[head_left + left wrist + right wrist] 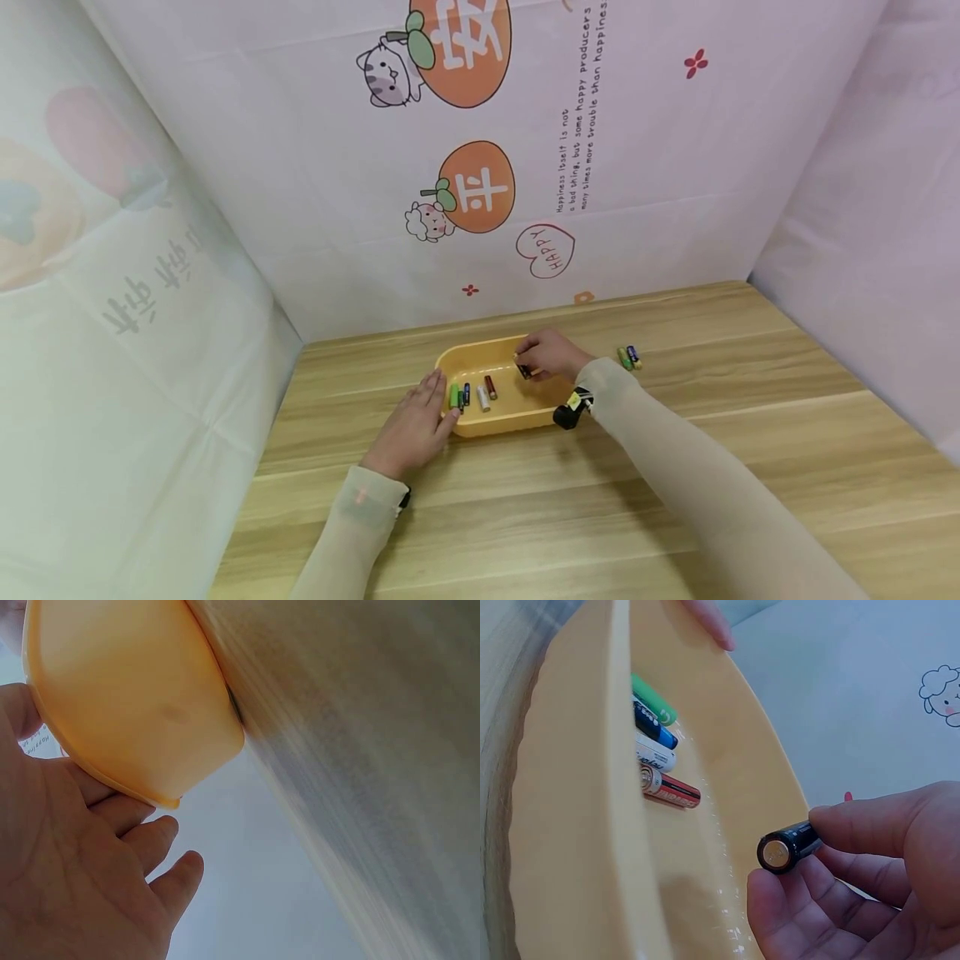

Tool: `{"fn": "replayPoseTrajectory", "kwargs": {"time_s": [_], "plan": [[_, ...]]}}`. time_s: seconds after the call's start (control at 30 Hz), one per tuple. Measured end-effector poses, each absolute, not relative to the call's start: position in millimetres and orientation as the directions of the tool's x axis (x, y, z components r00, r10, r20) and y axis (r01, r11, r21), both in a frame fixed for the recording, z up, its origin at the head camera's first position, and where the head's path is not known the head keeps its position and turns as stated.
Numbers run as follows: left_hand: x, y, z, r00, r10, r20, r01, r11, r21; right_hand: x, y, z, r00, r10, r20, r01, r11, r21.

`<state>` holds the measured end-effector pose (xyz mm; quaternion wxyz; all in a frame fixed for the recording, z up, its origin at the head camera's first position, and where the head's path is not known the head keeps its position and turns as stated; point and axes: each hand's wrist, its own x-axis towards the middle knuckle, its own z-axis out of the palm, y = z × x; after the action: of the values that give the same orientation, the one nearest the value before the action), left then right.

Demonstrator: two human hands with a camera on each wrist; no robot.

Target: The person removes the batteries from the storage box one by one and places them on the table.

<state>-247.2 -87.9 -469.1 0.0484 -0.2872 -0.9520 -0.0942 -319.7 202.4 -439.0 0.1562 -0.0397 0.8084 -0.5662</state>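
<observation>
A yellow plastic basin [510,423] sits on the wooden table. My left hand [411,425] rests on its left end, fingers lying fairly straight along the rim and thumb at the near side. Over the basin's right part, my right hand [553,353] pinches a black battery [791,847] between thumb and fingers, its flat gold-coloured end facing the right wrist camera. Inside, toward the left, lie several batteries: a green one [652,699], a blue and black one [654,726], a white one [655,754] and a red one [671,787].
To the right of the basin, a green battery [625,358] and a dark blue battery [633,353] lie side by side on the table [720,417]. A printed white cloth [337,208] hangs behind the table, with plainer cloth at both sides.
</observation>
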Motion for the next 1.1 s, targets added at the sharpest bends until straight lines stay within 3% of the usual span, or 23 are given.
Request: {"fn": "replayPoseTrajectory", "kwargs": {"time_s": [1.1], "plan": [[-247,-88,-468,-0.832,0.533,0.155,0.553,0.819,0.153,-308,231,-410,-0.955,-0.216,-0.205,0.107,0.392,-0.913]]}}
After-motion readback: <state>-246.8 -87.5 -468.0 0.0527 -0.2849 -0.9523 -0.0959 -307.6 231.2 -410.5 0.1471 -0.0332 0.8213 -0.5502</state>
